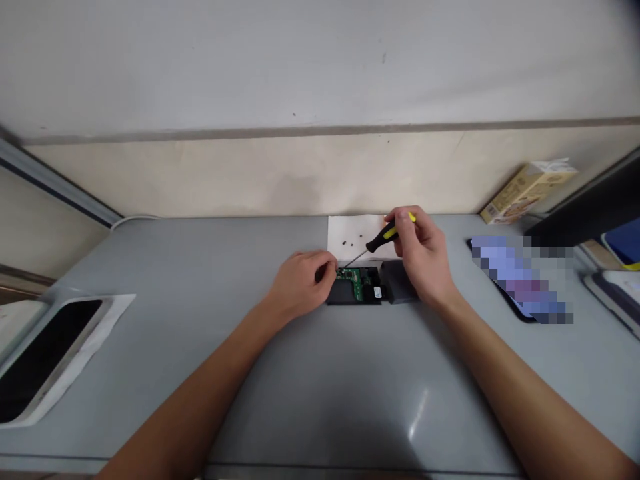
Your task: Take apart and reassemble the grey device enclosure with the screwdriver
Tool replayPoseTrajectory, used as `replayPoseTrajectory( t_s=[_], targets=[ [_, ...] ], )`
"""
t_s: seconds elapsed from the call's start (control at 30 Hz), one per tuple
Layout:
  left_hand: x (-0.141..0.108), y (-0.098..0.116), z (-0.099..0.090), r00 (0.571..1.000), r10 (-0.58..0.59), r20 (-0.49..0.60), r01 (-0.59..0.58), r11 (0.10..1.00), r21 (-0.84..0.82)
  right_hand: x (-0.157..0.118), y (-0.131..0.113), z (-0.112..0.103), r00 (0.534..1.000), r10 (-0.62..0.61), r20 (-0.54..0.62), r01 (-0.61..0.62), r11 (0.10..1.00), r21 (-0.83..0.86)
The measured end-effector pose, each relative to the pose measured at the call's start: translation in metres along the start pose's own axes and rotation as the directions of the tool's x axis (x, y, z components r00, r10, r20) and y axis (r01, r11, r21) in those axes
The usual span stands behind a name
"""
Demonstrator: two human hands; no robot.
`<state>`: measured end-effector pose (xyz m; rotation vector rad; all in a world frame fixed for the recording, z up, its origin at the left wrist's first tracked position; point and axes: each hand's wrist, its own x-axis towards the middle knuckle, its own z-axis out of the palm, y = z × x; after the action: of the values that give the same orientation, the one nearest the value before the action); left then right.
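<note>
In the head view, an opened electronic device (343, 292) lies on the desk, its green circuit board (358, 283) showing inside a black case. My left hand (305, 283) is at its left end, thumb and fingers closed on the upper left corner; exactly what they pinch is partly hidden. A black-and-yellow screwdriver (379, 241) is gripped in my right hand (423, 253). Its thin shaft slants down to the left, the tip at the board's upper left, close to my left fingertips. Beside the device, under my right hand, sits a dark grey cover (397, 283).
Several small dark screws lie on a white paper (336, 233) behind the device. A phone (515, 280) rests at right, near a tilted carton (527, 190) against the wall. Another black-screened phone-like device (55, 350) lies far left on the grey desk (200, 267).
</note>
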<state>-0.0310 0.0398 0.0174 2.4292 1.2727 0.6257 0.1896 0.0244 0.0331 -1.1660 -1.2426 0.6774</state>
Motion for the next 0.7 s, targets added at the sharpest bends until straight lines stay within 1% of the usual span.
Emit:
replayPoseTrajectory(
  t_s=[0.2,0.33,0.43,0.53,0.63,0.7],
  targets=[
    [0.000,-0.001,0.003,0.999,0.040,-0.014,-0.041,0.998,-0.046,-0.001,-0.004,0.000,0.999,-0.035,0.007,0.036,0.999,-0.021],
    [0.000,0.000,0.005,0.999,0.049,-0.023,-0.050,0.997,-0.052,0.002,-0.011,0.006,0.991,-0.116,0.061,0.117,0.993,-0.005],
    [0.001,0.000,0.006,0.998,0.066,-0.024,-0.067,0.997,-0.033,0.006,-0.018,0.016,0.979,-0.169,0.110,0.171,0.985,-0.005],
    [0.001,0.001,0.005,0.997,0.075,-0.020,-0.074,0.997,0.005,0.012,-0.027,0.029,0.972,-0.172,0.160,0.178,0.984,-0.026],
    [0.001,0.002,0.005,0.998,0.060,-0.025,-0.059,0.998,0.032,0.017,-0.029,0.044,0.976,-0.178,0.123,0.180,0.984,-0.007],
    [0.000,0.003,0.005,0.999,0.030,-0.014,-0.030,0.998,0.053,0.018,-0.026,0.052,0.985,-0.154,0.083,0.150,0.987,0.054]
  ],
)
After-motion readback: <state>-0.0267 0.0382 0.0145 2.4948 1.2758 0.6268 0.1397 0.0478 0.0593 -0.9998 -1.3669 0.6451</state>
